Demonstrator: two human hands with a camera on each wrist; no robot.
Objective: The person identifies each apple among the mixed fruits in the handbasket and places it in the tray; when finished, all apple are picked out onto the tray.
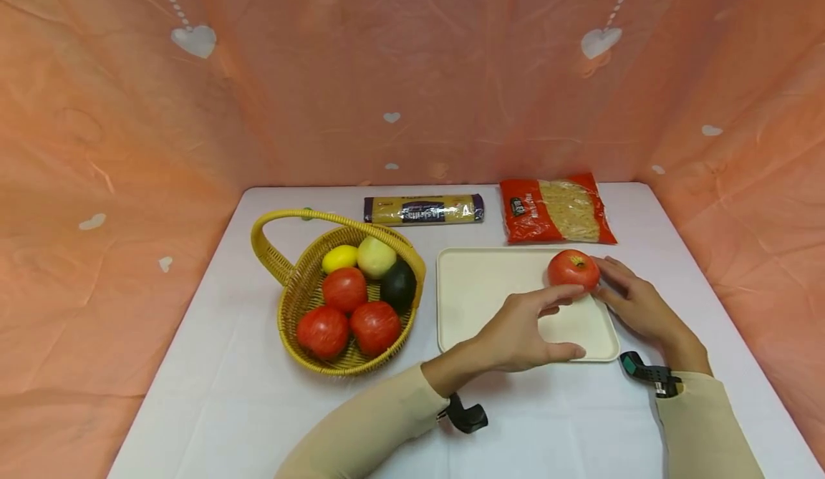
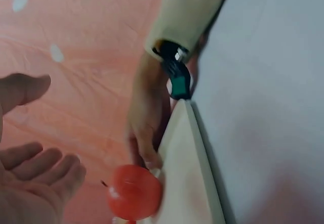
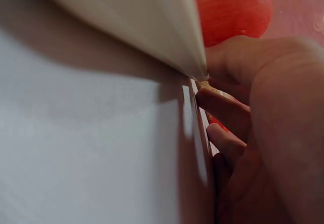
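A red apple (image 1: 573, 271) sits at the right end of a cream tray (image 1: 480, 278). My right hand (image 1: 644, 311) is at the tray's right rim, beside the apple. In the right wrist view its thumb (image 3: 230, 57) lies over the rim and the other fingers are below, pinching the edge. My left hand (image 1: 525, 332) hovers over the tray's front part, thumb spread from the loosely bent fingers, nothing between them. From the left wrist view, the left hand (image 2: 35, 183) is apart from the apple (image 2: 134, 192).
Left of the tray stands a yellow wicker basket (image 1: 288, 346) with a tall handle, holding red apples (image 1: 344, 289), a lemon (image 1: 339, 258), a pale round fruit (image 1: 376, 257) and a dark avocado (image 1: 398, 286). Behind lie a pasta packet (image 1: 422, 210) and a red bag (image 1: 557, 210).
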